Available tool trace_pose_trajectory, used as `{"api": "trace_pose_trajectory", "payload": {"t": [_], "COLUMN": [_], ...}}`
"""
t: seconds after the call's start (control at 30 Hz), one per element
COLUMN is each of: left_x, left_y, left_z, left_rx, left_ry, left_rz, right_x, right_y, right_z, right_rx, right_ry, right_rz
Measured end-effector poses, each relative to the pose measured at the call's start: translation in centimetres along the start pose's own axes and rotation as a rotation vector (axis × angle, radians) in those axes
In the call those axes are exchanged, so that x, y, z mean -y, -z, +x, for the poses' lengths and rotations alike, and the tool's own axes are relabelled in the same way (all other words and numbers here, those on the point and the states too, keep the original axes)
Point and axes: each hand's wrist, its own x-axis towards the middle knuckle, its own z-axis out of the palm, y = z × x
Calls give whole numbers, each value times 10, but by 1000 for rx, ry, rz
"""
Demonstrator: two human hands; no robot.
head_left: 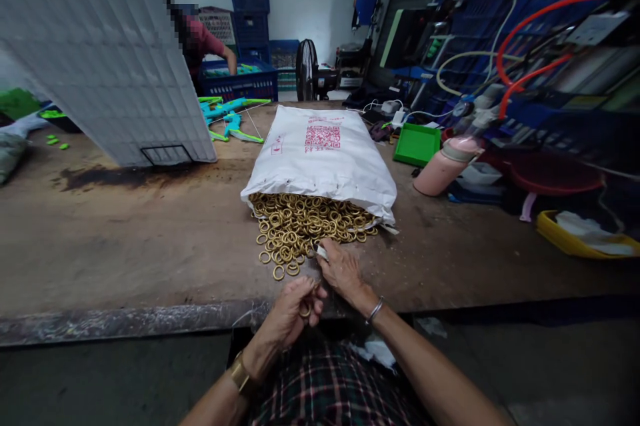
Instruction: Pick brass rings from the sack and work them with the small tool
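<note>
A white sack (330, 163) with red print lies on the table, its mouth toward me. Many gold-coloured rings (295, 229) spill from it onto the wood. My left hand (293, 309), with a watch at the wrist, is at the table's front edge, its fingers curled around a gold ring (305, 310). Just right of it, my right hand (344, 273) is at the near side of the pile, fingers bent together. A small white piece (321, 252) with a dark end shows at its fingertips; whether it is a tool or a finger wrap I cannot make out.
A white panel (115, 59) stands on the left beside blue-green toy bows (233, 118). A pink bottle (443, 166), a green tray (417, 143) and a yellow tray (583, 239) stand right. Behind, a person's arm (220, 49) reaches into a blue crate (240, 85).
</note>
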Motion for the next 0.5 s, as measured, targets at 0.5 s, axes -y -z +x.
{"api": "trace_pose_trajectory", "payload": {"t": [0.5], "left_x": [-10], "left_y": [14], "left_z": [12], "left_rx": [-138], "left_ry": [114], "left_rz": [-257], "right_x": [-12], "right_y": [-14], "right_z": [5], "right_rx": [-33], "right_ry": [-6], "right_rz": [97]}}
